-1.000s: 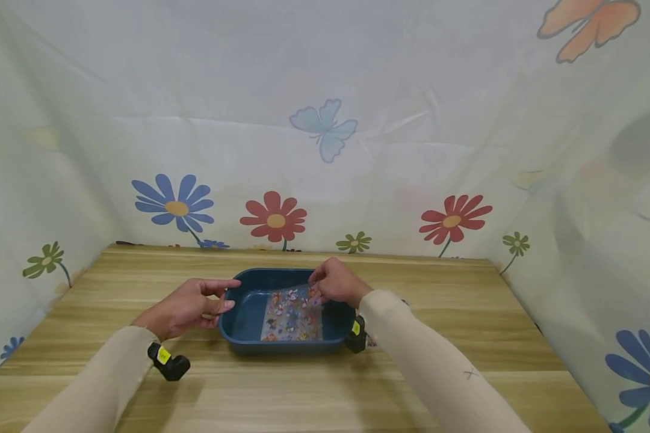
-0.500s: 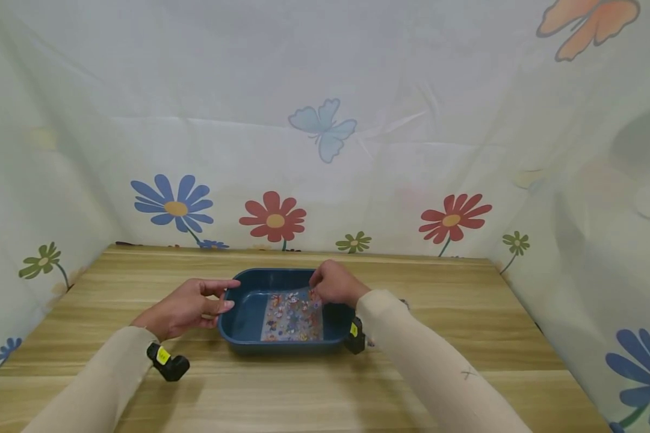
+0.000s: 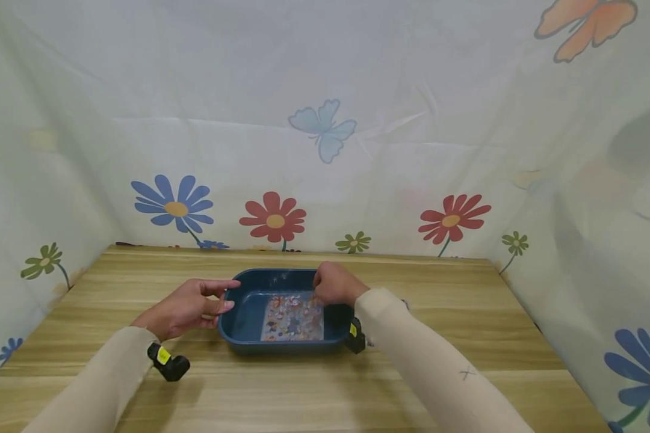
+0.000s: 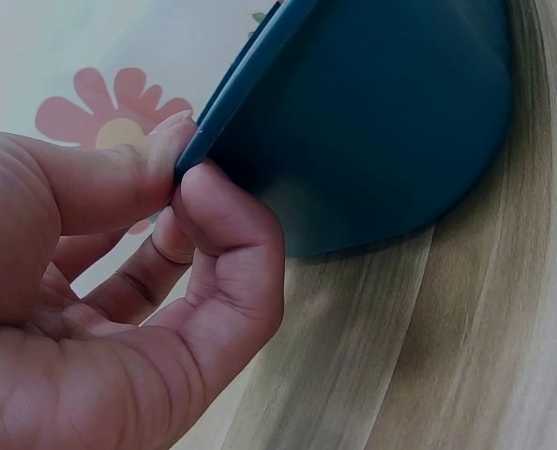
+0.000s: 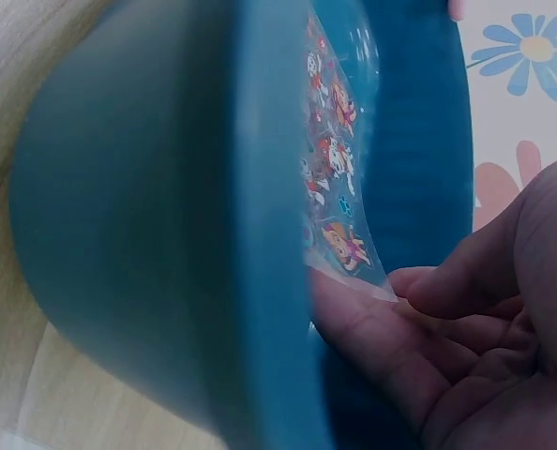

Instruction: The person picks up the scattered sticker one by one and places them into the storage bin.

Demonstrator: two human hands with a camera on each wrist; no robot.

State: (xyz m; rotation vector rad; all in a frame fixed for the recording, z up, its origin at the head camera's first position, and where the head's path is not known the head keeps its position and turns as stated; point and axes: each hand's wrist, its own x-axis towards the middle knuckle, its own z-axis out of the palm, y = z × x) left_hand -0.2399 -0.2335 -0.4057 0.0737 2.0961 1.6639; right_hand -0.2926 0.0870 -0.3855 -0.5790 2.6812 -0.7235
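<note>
A dark blue oblong basin stands on the table between both hands. Inside it lies a clear sticker sheet printed with small colourful cartoon figures. My left hand pinches the basin's left rim; in the left wrist view the thumb is on the inner side and the curled index finger on the outer side. Over the basin's right end, my right hand pinches the sheet's upper right corner between thumb and index finger, plain in the right wrist view. The basin wall hides part of the sheet there.
The wood-grain table reaches back to a flowered curtain. A small camera is strapped on the left wrist, another on the right. Bits of a patterned thing peek out from behind the right forearm.
My right hand has shifted slightly right and down with the sheet's corner, and the sheet lies flatter in the basin. The left hand and the basin have stayed put.
</note>
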